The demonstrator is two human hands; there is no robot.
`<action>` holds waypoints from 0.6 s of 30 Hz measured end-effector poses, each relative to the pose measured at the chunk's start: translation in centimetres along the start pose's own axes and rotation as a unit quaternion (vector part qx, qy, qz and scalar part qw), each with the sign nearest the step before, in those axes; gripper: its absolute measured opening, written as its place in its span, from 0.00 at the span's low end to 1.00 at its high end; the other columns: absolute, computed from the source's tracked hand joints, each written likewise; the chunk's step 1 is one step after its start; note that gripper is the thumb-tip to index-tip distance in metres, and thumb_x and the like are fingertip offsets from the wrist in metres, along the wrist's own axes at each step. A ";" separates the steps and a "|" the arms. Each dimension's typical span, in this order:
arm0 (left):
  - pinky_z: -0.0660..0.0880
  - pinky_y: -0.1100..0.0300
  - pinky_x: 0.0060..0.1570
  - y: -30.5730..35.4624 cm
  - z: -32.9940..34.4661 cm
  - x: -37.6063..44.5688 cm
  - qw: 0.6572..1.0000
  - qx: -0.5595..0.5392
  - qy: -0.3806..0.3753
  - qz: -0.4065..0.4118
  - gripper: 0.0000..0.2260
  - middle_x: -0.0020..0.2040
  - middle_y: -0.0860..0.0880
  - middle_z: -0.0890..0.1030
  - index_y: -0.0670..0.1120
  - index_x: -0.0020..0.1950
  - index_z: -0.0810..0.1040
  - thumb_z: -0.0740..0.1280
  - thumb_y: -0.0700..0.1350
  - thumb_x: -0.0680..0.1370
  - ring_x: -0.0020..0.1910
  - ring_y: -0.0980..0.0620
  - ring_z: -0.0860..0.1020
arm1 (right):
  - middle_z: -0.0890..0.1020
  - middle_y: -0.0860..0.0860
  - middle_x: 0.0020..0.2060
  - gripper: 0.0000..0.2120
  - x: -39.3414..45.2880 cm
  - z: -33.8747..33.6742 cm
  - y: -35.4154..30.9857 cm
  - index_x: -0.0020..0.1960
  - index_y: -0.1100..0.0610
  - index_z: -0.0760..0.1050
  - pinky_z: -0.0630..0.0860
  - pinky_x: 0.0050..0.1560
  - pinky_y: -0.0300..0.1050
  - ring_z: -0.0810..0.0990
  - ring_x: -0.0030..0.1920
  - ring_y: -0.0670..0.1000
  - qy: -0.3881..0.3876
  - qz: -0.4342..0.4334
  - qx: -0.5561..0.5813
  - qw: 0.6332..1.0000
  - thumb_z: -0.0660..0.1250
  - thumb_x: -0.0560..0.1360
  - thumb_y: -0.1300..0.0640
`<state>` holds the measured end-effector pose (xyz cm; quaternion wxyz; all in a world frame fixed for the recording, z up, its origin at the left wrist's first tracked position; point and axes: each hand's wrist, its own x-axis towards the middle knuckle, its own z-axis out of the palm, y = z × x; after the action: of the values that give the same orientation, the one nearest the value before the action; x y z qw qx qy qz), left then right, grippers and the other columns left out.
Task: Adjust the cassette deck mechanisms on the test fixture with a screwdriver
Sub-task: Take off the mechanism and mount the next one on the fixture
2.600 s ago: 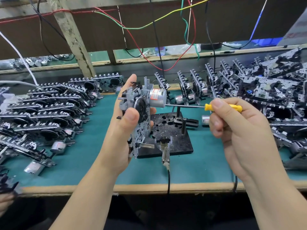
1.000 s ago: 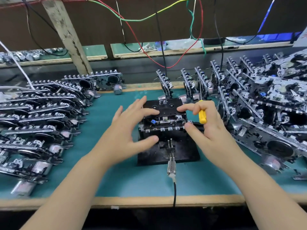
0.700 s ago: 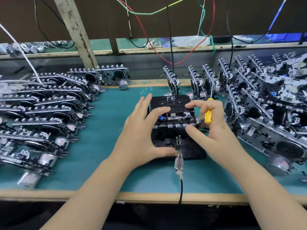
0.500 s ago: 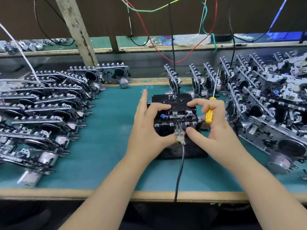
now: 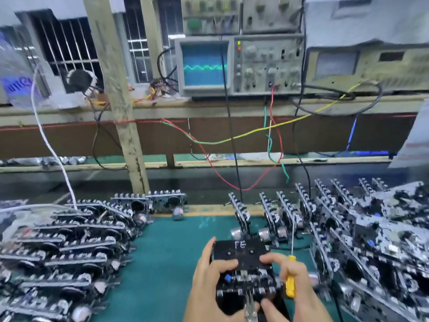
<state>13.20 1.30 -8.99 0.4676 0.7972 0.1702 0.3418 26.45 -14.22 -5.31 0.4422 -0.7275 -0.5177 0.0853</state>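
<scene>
A worker's hands seat a cassette deck point(image 5: 243, 273) on the test fixture point(image 5: 282, 303) at the near edge of the green worktop point(image 5: 167, 252). Seconds ago the deck was held upright in the air with the screwdriver at its motor; now it lies flat on the fixture, a black cassette marked "FE" on top. The left hand point(image 5: 209, 277) grips the deck's left side, thumb on the cassette. The right hand point(image 5: 290, 280) grasps the yellow screwdriver point(image 5: 290, 282), shaft pointing up and away from the deck, while its fingers press the deck's right side. The view has risen to the oscilloscope point(image 5: 204, 66) on the shelf above the deck, where a green wave runs across the screen. The signal suggests the deck is connected and playing, so adjustment by the trace can likely begin. More decks point(image 5: 69, 247) are stacked left and right of the fixture.
</scene>
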 end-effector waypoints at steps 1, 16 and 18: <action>0.66 0.58 0.64 -0.3 -0.5 0.0 0.997 -0.059 -0.033 -0.033 0.40 0.79 0.53 0.65 0.59 0.66 0.73 0.77 0.46 0.54 0.71 0.52 0.68 | 0.64 0.46 0.78 0.29 0.6 0.3 0.8 0.73 0.48 0.62 0.65 0.70 0.41 0.64 0.77 0.45 -0.087 0.034 0.016 0.996 0.61 0.77 0.69; 0.71 0.50 0.67 1.0 0.6 -0.8 0.998 0.040 0.026 0.035 0.32 0.77 0.69 0.59 0.65 0.62 0.75 0.79 0.61 0.59 0.71 0.64 0.70 | 0.70 0.33 0.64 0.20 -2.2 0.8 -0.1 0.56 0.32 0.59 0.70 0.51 0.31 0.71 0.61 0.30 0.059 0.041 0.033 0.997 0.68 0.75 0.47; 0.71 0.49 0.68 0.9 0.6 -0.8 0.998 0.037 0.028 0.036 0.32 0.77 0.69 0.60 0.64 0.62 0.76 0.79 0.61 0.59 0.71 0.61 0.70 | 0.70 0.33 0.64 0.19 -2.1 0.7 -0.3 0.57 0.34 0.59 0.70 0.50 0.30 0.71 0.62 0.30 0.063 0.045 0.036 0.996 0.68 0.75 0.47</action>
<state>13.03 0.02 -8.75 0.4200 0.8100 0.1673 0.3736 24.89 -15.57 -6.16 0.4958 -0.7375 -0.4519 0.0774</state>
